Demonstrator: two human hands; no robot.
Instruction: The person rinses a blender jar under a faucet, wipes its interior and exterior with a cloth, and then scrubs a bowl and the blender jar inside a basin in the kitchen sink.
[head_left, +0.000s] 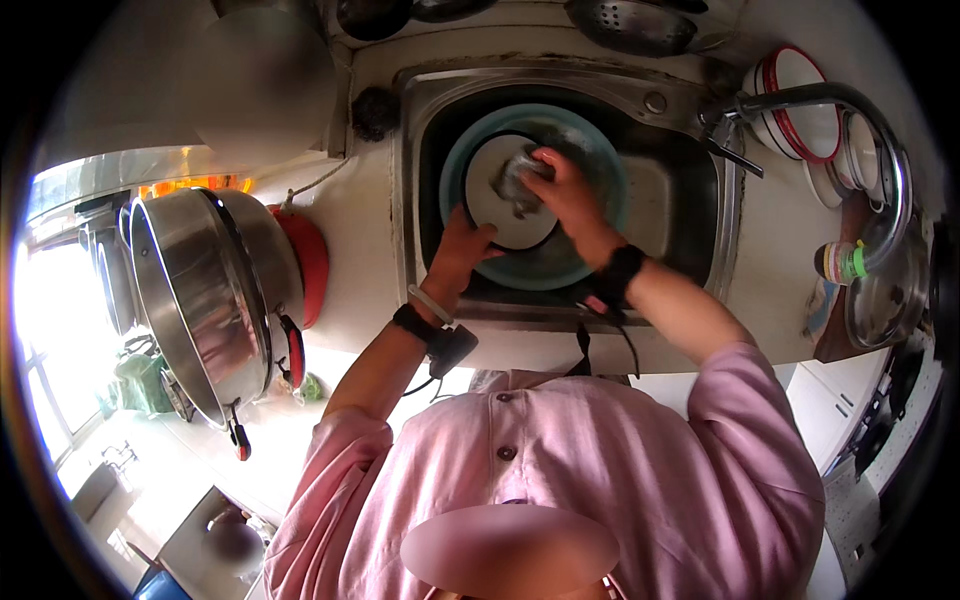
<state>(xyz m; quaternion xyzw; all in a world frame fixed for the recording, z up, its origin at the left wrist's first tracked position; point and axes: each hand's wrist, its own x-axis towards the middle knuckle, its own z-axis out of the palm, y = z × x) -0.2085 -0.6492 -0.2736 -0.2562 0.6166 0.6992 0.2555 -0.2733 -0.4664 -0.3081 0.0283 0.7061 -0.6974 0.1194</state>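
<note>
A light blue-green basin (541, 281) stands in the stainless steel sink (724, 225). Inside it is a round white dish (484, 161) with a dark rim. My left hand (466, 244) grips the dish's near-left edge, thumb over the rim and the other fingers partly hidden. Bunched in my right hand (568, 199) is a wet greyish cloth or scrubber (517, 176), pressed against the inside of the dish. Its exact kind is blurred.
A curved metal faucet (840, 94) arches over the right side. White red-rimmed bowls (806, 112) and a glass lid (889, 292) sit beyond it. Large steel pots (202, 285) stand left. A dark scouring pad (375, 114) lies by the sink's far-left corner.
</note>
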